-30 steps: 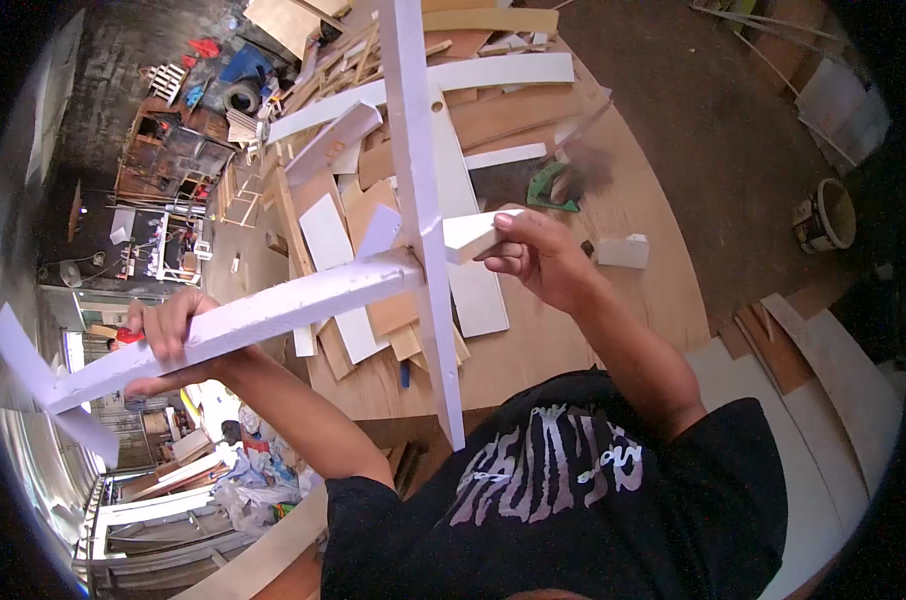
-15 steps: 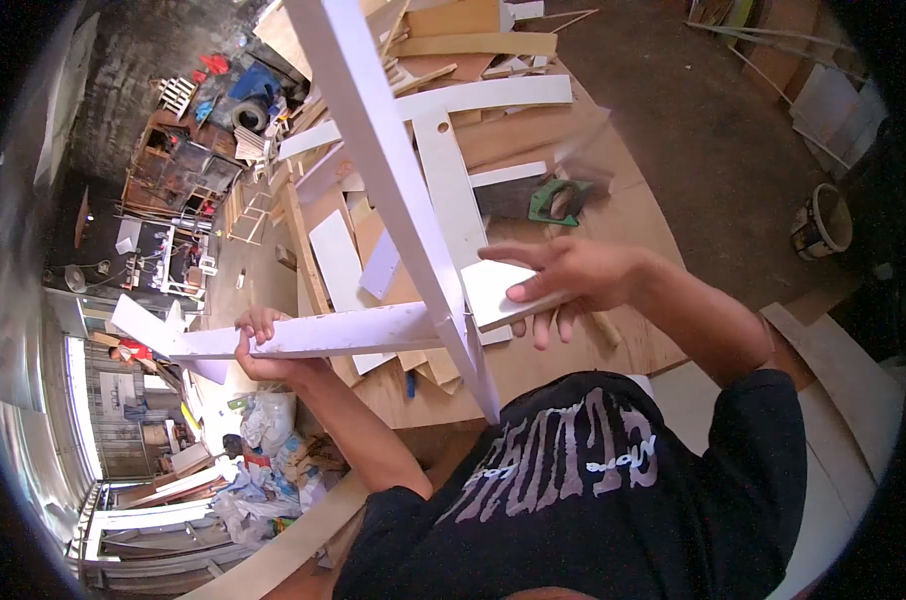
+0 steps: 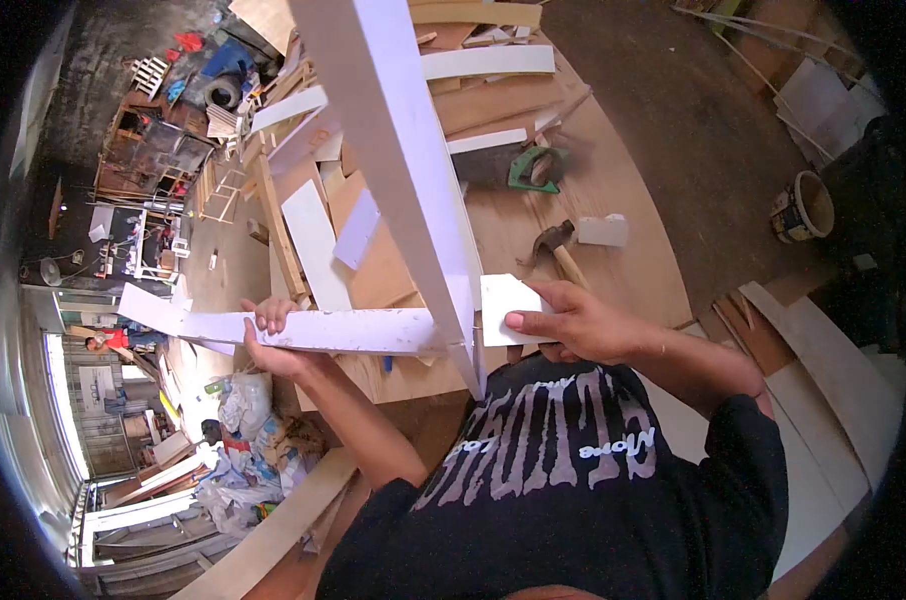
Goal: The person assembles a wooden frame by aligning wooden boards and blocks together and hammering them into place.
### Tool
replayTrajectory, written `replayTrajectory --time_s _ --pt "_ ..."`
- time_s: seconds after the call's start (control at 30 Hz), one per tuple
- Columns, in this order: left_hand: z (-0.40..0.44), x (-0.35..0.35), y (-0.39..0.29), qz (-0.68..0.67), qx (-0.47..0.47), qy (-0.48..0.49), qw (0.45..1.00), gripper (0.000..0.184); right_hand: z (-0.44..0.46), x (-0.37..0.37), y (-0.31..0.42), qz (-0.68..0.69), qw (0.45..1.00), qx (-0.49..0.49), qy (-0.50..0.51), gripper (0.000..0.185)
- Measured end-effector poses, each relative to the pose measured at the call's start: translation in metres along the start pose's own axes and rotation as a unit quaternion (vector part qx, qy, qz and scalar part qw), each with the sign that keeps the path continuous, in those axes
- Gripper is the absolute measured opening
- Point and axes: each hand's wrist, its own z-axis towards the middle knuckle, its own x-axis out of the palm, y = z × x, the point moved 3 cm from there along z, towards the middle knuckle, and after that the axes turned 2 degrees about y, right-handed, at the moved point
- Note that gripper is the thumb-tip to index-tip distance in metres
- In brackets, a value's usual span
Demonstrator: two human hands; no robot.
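A long white board (image 3: 398,170) stands up close in front of me, crossed at its lower part by a white beam (image 3: 363,331) that runs to the left. My left hand (image 3: 273,335) is closed around that beam near its far end, where angled white pieces (image 3: 153,308) are attached. My right hand (image 3: 573,322) pinches a small white block (image 3: 506,308) with cut corners, thumb on its face. The block's left edge meets or nearly meets the board, opposite the beam. Some right fingers are hidden behind the block.
On the wooden table (image 3: 643,250) lie a hammer (image 3: 563,252), a green tool (image 3: 536,170), a white offcut (image 3: 603,231) and several scrap boards (image 3: 318,245). A bucket (image 3: 803,207) stands on the floor at right. A person (image 3: 118,339) is far left.
The white frame has turned and its far end has swung up. My right hand has moved down with the block, its face now showing more. The hammer has come into view.
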Motion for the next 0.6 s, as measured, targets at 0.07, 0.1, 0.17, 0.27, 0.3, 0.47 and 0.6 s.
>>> replayTrajectory --time_s 0.07,0.1,0.17,0.27,0.3,0.47,0.6 --pt "0.002 -0.006 -0.004 -0.003 0.001 0.005 1.000 0.038 -0.002 0.000 -0.010 -0.022 0.999 0.041 -0.015 0.037" --pt "0.003 -0.005 -0.006 -0.002 -0.001 0.015 1.000 0.041 -0.004 0.004 -0.010 -0.020 0.999 0.043 -0.017 0.037" --pt "0.002 -0.002 -0.006 -0.002 -0.001 0.024 1.000 0.044 -0.007 0.014 -0.005 0.022 0.999 0.043 -0.017 0.035" --pt "0.002 0.017 -0.002 0.025 0.027 0.029 0.999 0.049 -0.006 0.014 -0.004 0.009 0.997 0.036 -0.074 0.035" --pt "0.003 0.019 -0.003 0.022 0.032 0.039 0.998 0.049 -0.005 0.013 -0.003 0.008 0.997 0.035 -0.073 0.035" --pt "0.005 0.026 -0.006 0.030 0.023 0.091 0.995 0.055 0.002 0.009 -0.010 0.024 0.998 0.000 -0.065 0.036" --pt "0.004 0.028 -0.005 0.030 0.053 0.079 0.995 0.059 0.006 0.006 0.001 0.038 0.995 -0.021 -0.087 0.037"
